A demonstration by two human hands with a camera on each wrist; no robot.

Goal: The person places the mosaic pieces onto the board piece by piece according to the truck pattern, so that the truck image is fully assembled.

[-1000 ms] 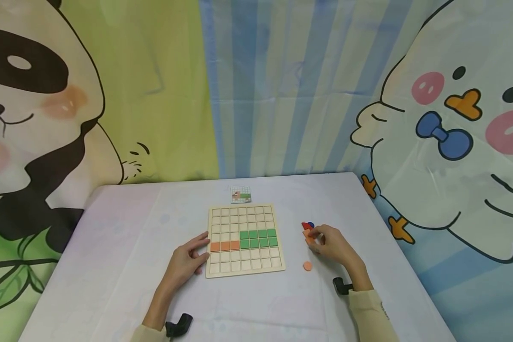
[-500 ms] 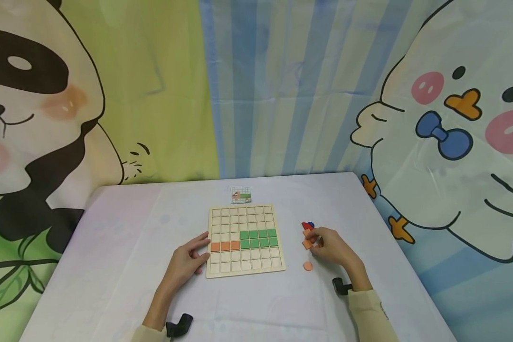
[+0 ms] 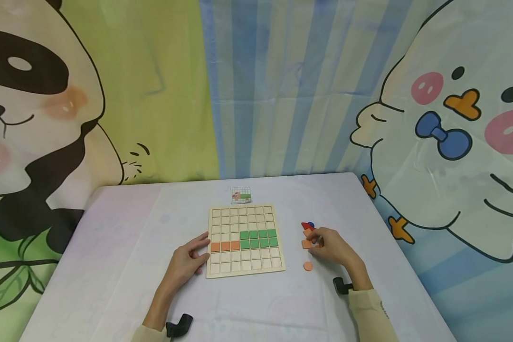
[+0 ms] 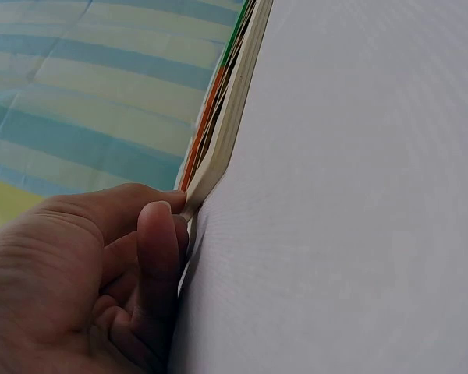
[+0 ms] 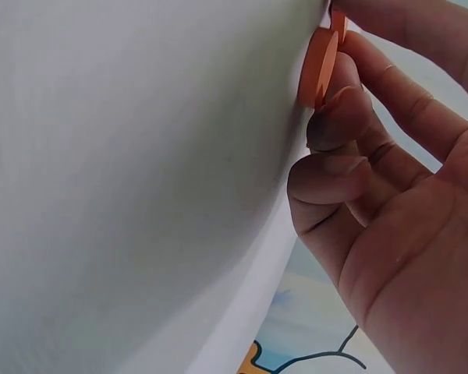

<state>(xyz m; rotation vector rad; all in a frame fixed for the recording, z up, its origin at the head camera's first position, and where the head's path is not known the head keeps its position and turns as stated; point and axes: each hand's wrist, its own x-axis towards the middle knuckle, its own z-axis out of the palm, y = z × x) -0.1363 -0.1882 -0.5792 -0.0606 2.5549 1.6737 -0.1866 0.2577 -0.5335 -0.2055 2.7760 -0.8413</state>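
In the head view my left hand [image 3: 187, 259] rests against the left edge of a wooden grid board [image 3: 243, 263], index finger and thumb spaced along it. The board holds several green square tiles [image 3: 258, 238] and three orange ones [image 3: 225, 246] in a row. To its right, my right hand [image 3: 334, 246] has thumb and curled fingers at a loose orange square tile [image 3: 306, 244]. Another orange tile [image 3: 307, 232] lies by the index fingertip. In the right wrist view a round orange piece [image 5: 318, 68] sits near the fingertips, which partly hide the tile behind it.
Beyond the orange tiles lie a red piece [image 3: 305, 225] and a blue piece [image 3: 311, 224]. A small pattern card [image 3: 241, 194] lies past the board's far edge. The white-covered table [image 3: 132, 228] ends at patterned curtains [image 3: 273, 85].
The lower loose orange tile has turned and slid slightly apart from the upper one under my right fingertips. My left hand and the board stay in place.
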